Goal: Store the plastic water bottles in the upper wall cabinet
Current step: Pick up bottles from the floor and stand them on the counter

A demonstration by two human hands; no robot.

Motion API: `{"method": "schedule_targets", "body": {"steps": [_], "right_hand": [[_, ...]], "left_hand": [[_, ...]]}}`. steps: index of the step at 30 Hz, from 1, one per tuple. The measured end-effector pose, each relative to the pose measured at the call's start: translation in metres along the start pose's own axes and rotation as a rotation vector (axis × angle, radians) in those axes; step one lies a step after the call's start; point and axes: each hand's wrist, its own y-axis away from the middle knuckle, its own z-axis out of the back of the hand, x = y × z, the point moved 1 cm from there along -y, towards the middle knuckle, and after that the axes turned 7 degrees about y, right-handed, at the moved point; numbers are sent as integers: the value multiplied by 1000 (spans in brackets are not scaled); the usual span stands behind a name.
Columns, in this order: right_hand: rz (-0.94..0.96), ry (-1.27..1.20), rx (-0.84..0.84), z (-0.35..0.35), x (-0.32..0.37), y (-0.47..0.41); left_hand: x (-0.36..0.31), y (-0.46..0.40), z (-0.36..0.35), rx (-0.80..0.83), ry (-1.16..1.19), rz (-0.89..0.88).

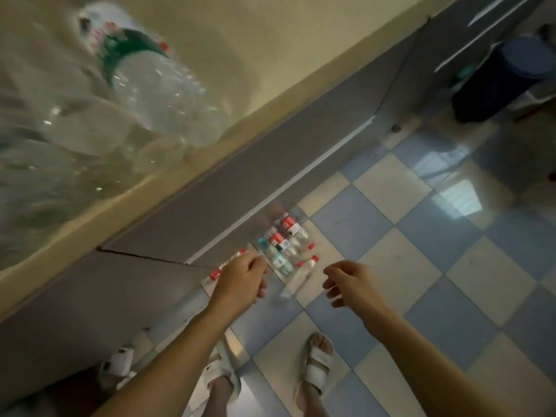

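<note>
Several small plastic water bottles (284, 245) with red caps and red or teal labels lie on the checkered floor beside the grey lower cabinets. My left hand (240, 279) hangs above them with fingers loosely curled, holding nothing I can see; a red-capped bottle (215, 273) shows just behind it. My right hand (350, 281) hovers to the right of the bottles, fingers relaxed and empty. Large clear bottles (144, 85) with a green label lie blurred on the countertop at the upper left. The upper wall cabinet is out of view.
Grey lower cabinet doors (240, 176) run diagonally under a beige countertop edge (126, 203). A dark blue bin (505, 76) stands at the far right. My feet in white sandals (319, 365) stand on the blue and cream floor tiles (421, 266).
</note>
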Motion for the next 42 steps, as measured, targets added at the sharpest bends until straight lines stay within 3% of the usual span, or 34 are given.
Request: {"method": "schedule_targets", "body": {"steps": [5,13,18,24,30,34,37,42], "right_hand": [[-201,-57,-10,-24,-99,-101],[-333,-58,-4,-83,-236,-273],[-324,-11,-9,-121,-300,-372],[-268,-64,-136,-163,-340,-453],[-202,-168,-154,-175,-347,-481],[-258,-229,-197,-167,-352,-468],[-242,-223,-264,-164,-352,-446],[-22,-64,-327,-152,-339,-411]], "left_hand": [[92,-99,-51,-4,-89,159],[213,-276,-130,-21,-112,197],[292,-359,-166,-44,-171,182],[353,-441,-170,-260,-13,201],[360,-487,-170,-281,215,341],[356,-485,-168,-253,298,382],[350,-465,-165,-232,207,285],[331,-418,-163,-138,-17,-28]]}}
